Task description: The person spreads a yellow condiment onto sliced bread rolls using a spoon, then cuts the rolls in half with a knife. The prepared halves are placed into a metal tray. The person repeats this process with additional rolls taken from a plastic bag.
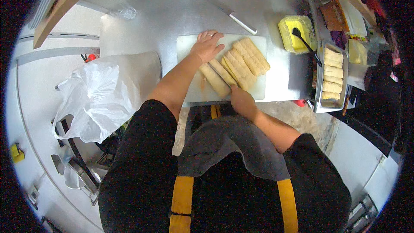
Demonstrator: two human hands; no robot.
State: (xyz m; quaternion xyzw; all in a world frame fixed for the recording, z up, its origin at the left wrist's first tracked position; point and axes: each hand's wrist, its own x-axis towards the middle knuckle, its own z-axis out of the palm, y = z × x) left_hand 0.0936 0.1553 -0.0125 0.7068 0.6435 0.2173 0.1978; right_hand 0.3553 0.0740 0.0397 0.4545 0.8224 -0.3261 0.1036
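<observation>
A white cutting board (pixel 260 88) lies on the steel counter, bearing several long pale slabs that look like bread or pastry (pixel 241 63). My right hand (pixel 243 101) is closed around the handle of a knife (pixel 223 78), whose blade lies along the gap between two long pieces at the board's left part. At the far end of these pieces rests my left hand (pixel 207 46), palm down with its fingers spread, a ring on one of them. Its palm hides the pieces' ends and the blade's tip. The slabs on the right show crosswise lines and lie side by side.
Beyond the board lies a second knife with a white handle (pixel 243 23). At right stand a plastic tub of yellow spread (pixel 292 22) with a black brush (pixel 303 40) and a steel tray (pixel 318 95) of pale rolls. A white plastic bag (pixel 93 100) sits at left.
</observation>
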